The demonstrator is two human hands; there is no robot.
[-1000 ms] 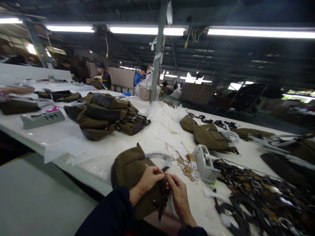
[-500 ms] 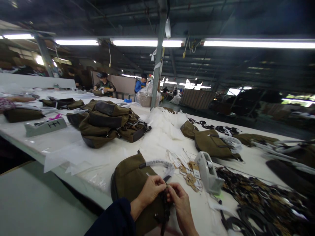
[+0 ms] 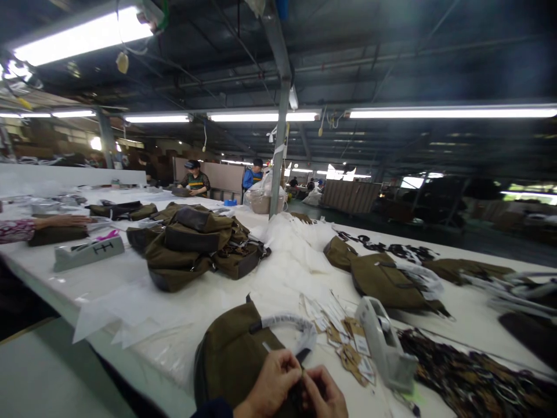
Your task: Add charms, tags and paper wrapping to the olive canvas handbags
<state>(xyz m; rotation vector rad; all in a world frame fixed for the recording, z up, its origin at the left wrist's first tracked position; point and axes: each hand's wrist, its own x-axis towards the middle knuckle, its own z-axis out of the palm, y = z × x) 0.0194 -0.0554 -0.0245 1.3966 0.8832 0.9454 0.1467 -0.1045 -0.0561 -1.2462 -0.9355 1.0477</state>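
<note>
An olive-green bag [image 3: 230, 348] with dark edging lies on the white table in front of me. Its looped handle [image 3: 289, 320] is wrapped in white material. At the bag's right side, my left hand [image 3: 276, 377] pinches with thumb and forefinger. My right hand [image 3: 324, 395] is closed in a pinch right beside it, the fingertips of both almost meeting. Whatever small part sits between the fingers is too small and covered to make out. Dark fittings beneath the hands are mostly hidden.
Cardboard tags [image 3: 354, 348] and a grey tape dispenser [image 3: 385, 345] lie to the right, by a heap of dark straps [image 3: 474, 371]. Piled olive bags [image 3: 195, 244] and another dispenser [image 3: 89, 252] stand left. A post [image 3: 278, 157] rises behind. A co-worker's hand [image 3: 65, 220] rests on a bag.
My view has tilted upward, so the table and hands appear lower. Both hands still pinch at the same side of the bag. At far left, the co-worker's hand shows more fully.
</note>
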